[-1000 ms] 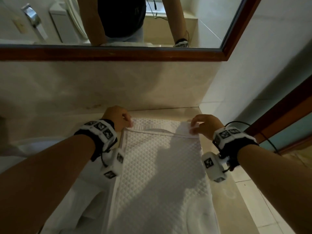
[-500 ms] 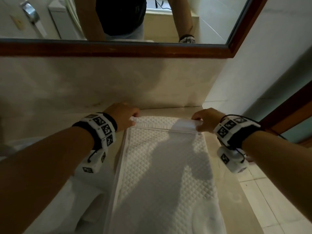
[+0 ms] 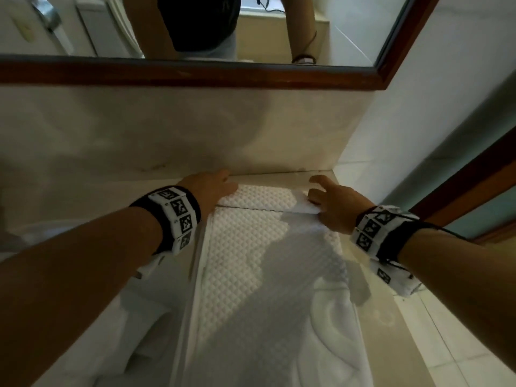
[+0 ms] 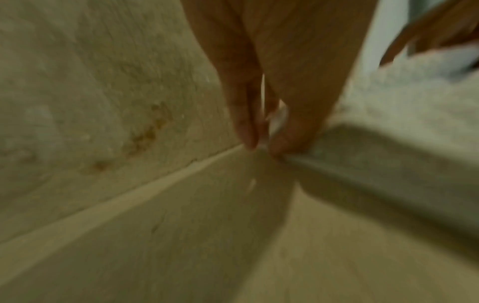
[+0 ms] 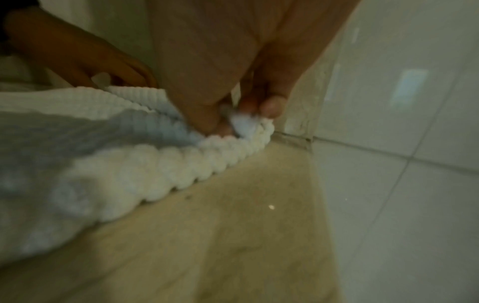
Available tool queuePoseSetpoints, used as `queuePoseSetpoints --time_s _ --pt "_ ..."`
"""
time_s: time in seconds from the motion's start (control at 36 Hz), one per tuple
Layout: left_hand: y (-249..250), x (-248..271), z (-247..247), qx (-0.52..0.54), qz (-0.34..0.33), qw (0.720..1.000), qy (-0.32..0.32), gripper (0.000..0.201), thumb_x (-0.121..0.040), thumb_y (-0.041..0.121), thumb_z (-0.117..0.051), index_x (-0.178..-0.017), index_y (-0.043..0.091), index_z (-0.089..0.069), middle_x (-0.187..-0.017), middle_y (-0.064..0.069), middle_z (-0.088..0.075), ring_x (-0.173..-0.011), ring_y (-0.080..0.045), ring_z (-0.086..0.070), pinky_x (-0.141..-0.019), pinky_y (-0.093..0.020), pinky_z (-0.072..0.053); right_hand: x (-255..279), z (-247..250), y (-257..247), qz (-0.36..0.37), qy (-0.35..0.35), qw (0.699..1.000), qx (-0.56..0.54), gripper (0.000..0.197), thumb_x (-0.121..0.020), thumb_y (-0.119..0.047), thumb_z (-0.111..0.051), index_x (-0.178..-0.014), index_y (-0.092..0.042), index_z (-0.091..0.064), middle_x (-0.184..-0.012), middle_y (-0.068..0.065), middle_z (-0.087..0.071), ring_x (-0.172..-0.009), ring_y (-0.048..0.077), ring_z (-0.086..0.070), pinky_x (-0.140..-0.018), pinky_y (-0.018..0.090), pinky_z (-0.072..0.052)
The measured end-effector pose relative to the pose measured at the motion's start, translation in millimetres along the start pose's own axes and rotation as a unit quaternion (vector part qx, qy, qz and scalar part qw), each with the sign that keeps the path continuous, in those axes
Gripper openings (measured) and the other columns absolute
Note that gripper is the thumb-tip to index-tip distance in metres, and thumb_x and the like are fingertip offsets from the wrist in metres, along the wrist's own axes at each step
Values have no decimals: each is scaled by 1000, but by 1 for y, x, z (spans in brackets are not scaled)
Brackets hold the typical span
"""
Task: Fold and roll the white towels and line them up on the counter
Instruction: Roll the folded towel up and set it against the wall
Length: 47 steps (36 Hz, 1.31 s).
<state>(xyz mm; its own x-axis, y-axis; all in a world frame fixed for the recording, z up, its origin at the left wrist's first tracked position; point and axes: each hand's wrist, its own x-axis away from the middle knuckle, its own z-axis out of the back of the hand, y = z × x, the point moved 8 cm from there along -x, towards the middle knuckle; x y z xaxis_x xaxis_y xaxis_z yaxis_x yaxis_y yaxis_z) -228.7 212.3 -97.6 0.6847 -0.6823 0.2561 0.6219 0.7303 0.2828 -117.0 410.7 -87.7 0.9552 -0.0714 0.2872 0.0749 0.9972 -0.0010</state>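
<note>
Head view: white towel (image 3: 251,261) lies lengthwise on the counter (image 3: 391,317), far end near the backsplash. My left hand (image 3: 208,188) and right hand (image 3: 332,205) each take a far corner, to keep that edge square.

Left wrist view: fingertips (image 4: 249,131) pinch the towel's corner (image 4: 362,147) low on the counter.

Right wrist view: fingertips (image 5: 270,106) pinch the waffle edge (image 5: 181,164), keeping it taut.

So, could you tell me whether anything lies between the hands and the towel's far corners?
Nothing visible does. The left hand and right hand are both already on the white towel, each pinching a far corner near the backsplash.
</note>
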Motion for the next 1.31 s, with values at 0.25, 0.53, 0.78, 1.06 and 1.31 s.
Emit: queuePoseSetpoints --time_s 0.25,0.53,0.78,1.06,1.31 --pt "13 -5 19 -131 23 983 -128 19 -93 30 -47 -85 16 -56 -92 -8 -54 -80 -22 -54 -69 -25 -40 -12 22 1 -28 -68 997 -17 28 -89 -25 -60 -111 -11 -51 -122 10 -58 -109 26 -54 -75 23 -34" --pt "9 -13 18 -5 30 998 -63 43 -83 20 -66 -121 14 -47 -112 -5 -55 -98 -25 -55 -78 -31 -43 -28 29 0 -49 -43 995 69 38 -67 -40 -70 -100 -30 -53 -92 -3 -56 -82 22 -52 -73 30 -46" --pt "30 15 -11 -113 7 993 39 45 -92 32 -37 -133 13 -39 -134 -11 -40 -114 -26 -47 -83 -33 -39 -4 4 -25 28 78 993 80 36 -76 -15 -68 -109 -15 -54 -102 12 -52 -90 32 -56 -64 33 -35" --pt "28 19 -7 -126 44 984 -116 59 -96 43 -39 -145 12 -28 -153 -8 -29 -138 -25 -32 -113 -33 -27 19 9 -9 12 -56 997 -45 22 -93 -26 -48 -111 -16 -53 -143 6 -42 -127 26 -45 -100 32 -39" --pt "27 2 0 -61 72 986 -140 77 -79 38 -71 -142 16 -32 -144 -10 -40 -127 -29 -45 -104 -39 -42 -10 15 -3 -75 -100 992 0 66 -53 -38 -76 -115 -25 -55 -104 -3 -64 -97 24 -64 -84 38 -55"
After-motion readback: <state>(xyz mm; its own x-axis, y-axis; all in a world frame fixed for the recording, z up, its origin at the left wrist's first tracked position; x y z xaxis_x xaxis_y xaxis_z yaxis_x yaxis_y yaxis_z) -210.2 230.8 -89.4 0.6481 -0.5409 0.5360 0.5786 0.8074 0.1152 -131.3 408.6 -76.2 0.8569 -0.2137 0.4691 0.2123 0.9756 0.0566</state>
